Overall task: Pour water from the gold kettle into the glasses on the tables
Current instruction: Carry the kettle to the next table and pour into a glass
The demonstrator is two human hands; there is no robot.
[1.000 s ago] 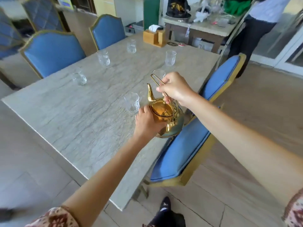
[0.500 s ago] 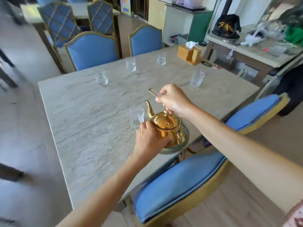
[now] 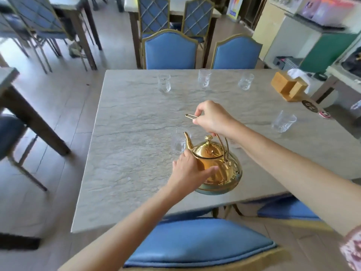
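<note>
The gold kettle [image 3: 216, 163] hangs over the near edge of the grey stone table [image 3: 136, 133], its lid on and its spout pointing away to the left. My right hand [image 3: 213, 118] grips its wire handle from above. My left hand [image 3: 187, 171] is pressed against the kettle's left side. A clear glass [image 3: 178, 142] stands just beyond the spout, partly hidden by it. Three more glasses [image 3: 164, 83] [image 3: 204, 77] [image 3: 246, 81] line the far side. Another glass [image 3: 283, 121] stands to the right.
A wooden tissue box [image 3: 289, 87] and two round coasters [image 3: 310, 105] sit at the far right corner. Blue padded chairs [image 3: 170, 50] stand behind the table and one chair [image 3: 195, 243] right below me. Other tables and chairs fill the left and back.
My view has swung left and squared up to the table. The kettle has come upright from a forward tilt, so its lid top shows; both hands kept their hold.
</note>
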